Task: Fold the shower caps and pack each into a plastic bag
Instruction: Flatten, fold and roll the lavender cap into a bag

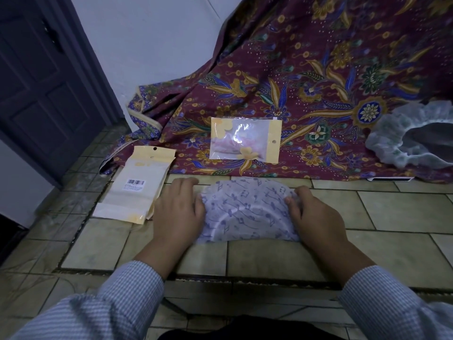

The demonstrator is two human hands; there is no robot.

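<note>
- Shower cap (pixel 247 212): half-moon fold on tiled floor (pixel 269 261), centre frame.
- Left hand (pixel 177 214): at 9 o'clock, fingers flat, pressing edge.
- Right hand (pixel 316 217): at 3 o'clock, pinching edge.
- Advice: align edges, squeeze air out before next fold.
- Empty bags (pixel 137 190): 10 o'clock.

A barcode label (pixel 134 185) on the bag stack (pixel 133 186); its print is unreadable.
</note>
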